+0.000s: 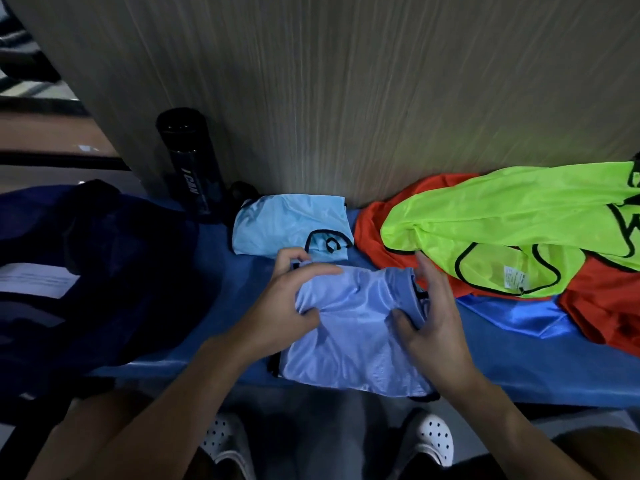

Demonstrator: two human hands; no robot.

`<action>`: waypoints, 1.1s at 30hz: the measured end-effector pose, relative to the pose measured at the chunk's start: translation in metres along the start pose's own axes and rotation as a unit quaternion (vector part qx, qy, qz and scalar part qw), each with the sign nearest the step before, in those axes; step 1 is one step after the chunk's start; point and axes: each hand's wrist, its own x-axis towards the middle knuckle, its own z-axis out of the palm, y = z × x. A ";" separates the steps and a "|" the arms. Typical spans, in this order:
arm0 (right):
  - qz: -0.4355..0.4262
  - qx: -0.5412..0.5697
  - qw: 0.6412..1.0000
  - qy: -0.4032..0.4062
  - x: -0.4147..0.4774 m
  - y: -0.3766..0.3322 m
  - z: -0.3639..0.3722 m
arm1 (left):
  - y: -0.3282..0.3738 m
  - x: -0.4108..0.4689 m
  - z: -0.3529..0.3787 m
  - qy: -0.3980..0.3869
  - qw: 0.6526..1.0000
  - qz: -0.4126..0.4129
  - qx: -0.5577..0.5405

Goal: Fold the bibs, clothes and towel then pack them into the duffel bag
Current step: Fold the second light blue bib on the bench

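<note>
Writing first: white letters "I CAN" run down the black bottle (189,168), which stands against the wood-grain wall panel (346,81); smaller print below is unreadable. White tag (515,278) at the neck of the neon green bib (502,216) carries print too small to read, and bold black marks at that bib's right end are cut off by the frame edge. White sheet (34,280) with faint grey lines lies on the dark navy duffel bag (114,271), text illegible. Duffel bag sits slumped at the left end of the blue bench (519,379); too dark to tell if it is open or what is inside. Lavender-blue bib (356,341) lies mid-bench, its near edge reaching the bench's front edge. Left hand (284,303) grips the bib's left side, thumb pressed on bunched fabric, fingers curled above it. Right hand (440,323) holds the bib's right edge, thumb on top, fingers behind. Light blue bib (287,223), folded, lies just behind, against the wall panel and near the bottle. Neon green bib lies over an orange-red bib (595,306) at right, with a royal blue garment (519,315) peeking out from beneath them. Bare bench strip shows between duffel bag and bibs, and along the front right. White clogs (433,438) on the floor below.
</note>
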 end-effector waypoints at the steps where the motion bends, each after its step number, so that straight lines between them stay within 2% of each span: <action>1: 0.001 0.012 1.000 0.011 0.009 -0.004 0.003 | 0.001 0.007 -0.007 0.017 1.000 0.005 0.002; 7: 0.020 0.119 0.992 0.031 0.080 -0.035 0.028 | -0.002 0.078 -0.076 0.066 0.996 0.033 0.052; 12: 0.059 0.157 0.985 0.044 0.151 -0.036 0.075 | -0.023 0.124 -0.115 0.121 0.984 0.014 0.131; 15: 0.073 0.061 0.995 -0.031 0.171 -0.017 0.102 | -0.054 0.125 -0.107 0.132 0.950 0.067 0.276; 17: 0.055 -0.042 0.995 -0.072 0.169 -0.009 0.110 | -0.065 0.124 -0.095 0.130 0.939 0.057 0.315; 19: -0.017 -0.195 0.980 -0.024 0.165 -0.006 0.113 | -0.070 0.123 -0.081 0.095 0.932 0.038 0.348; 21: -0.071 -0.281 0.957 0.001 0.160 -0.006 0.118 | -0.081 0.121 -0.072 0.057 0.922 0.014 0.383; 24: -0.107 -0.299 0.945 -0.084 0.153 -0.015 0.129 | -0.097 0.115 -0.065 0.039 0.911 0.000 0.411; 27: -0.059 -0.329 0.922 -0.195 0.149 -0.005 0.140 | -0.107 0.110 -0.059 0.029 0.908 -0.019 0.417; 33: -0.013 -0.361 0.905 -0.225 0.148 0.012 0.146 | -0.110 0.110 -0.055 0.006 0.914 -0.116 0.389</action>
